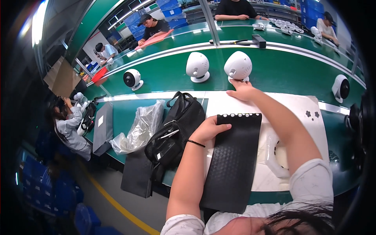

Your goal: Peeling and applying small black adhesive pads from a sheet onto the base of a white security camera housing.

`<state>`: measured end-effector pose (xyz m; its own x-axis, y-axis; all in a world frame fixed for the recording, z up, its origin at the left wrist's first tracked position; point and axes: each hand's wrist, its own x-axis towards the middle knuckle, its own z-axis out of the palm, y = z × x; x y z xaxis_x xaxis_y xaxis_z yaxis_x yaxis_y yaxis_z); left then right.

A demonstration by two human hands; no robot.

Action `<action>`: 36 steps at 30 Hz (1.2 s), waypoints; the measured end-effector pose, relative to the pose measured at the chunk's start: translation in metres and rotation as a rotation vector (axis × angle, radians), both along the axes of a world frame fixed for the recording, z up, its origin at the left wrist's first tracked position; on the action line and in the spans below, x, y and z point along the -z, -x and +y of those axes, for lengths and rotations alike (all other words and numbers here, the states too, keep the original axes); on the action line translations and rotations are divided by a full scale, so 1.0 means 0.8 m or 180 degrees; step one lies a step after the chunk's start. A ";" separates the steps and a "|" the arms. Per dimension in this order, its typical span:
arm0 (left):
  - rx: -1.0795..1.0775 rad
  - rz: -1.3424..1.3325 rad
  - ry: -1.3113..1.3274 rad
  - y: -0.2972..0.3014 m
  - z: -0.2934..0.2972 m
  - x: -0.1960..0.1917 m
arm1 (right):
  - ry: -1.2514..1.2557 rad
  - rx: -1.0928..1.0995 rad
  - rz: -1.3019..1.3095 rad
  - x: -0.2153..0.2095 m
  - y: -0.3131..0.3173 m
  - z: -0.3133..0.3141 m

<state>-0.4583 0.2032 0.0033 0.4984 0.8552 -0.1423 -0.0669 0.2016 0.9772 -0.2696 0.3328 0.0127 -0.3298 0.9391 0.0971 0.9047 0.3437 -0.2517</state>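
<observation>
My left hand (210,130) is closed on the upper left edge of a black dimpled sheet (234,164), thumb on top. A row of small round whitish pieces lines the sheet's top edge. My right arm reaches forward, and my right hand (243,92) touches the base of a white rounded camera (238,64). Its fingers are stretched out at the base and partly hide it, while the thumb points left, apart from the camera. A second white camera (197,65) stands just left of it on its round base.
Further cameras with black fronts stand at left (132,79) and far right (340,88). A white board (309,137) bearing a roll of tape (273,156) lies under my right arm. At left are a black backpack (178,125), a clear plastic bag (143,125) and a grey box (103,127). Co-workers sit around.
</observation>
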 end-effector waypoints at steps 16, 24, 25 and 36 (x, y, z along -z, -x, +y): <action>-0.1282 -0.0721 -0.1012 0.011 -0.098 -0.017 | -0.0484 0.0222 0.3067 -0.112 -0.160 -0.203; -0.1988 -0.1082 -0.1672 -0.003 -0.258 -0.031 | 0.0678 0.0110 0.3640 -0.118 -0.206 -0.334; -0.1735 -0.0832 -0.1789 -0.015 -0.264 -0.029 | 0.0829 0.0102 0.3684 -0.105 -0.208 -0.334; -0.1287 -0.0264 -0.1448 -0.125 -0.283 -0.023 | -0.0858 -0.1159 0.2363 -0.115 -0.225 -0.394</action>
<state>-0.3585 -0.0231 0.0217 0.1157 0.9448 0.3066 -0.1304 -0.2915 0.9476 -0.0898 0.0175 0.1045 -0.3685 0.7015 0.6100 0.3610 0.7126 -0.6015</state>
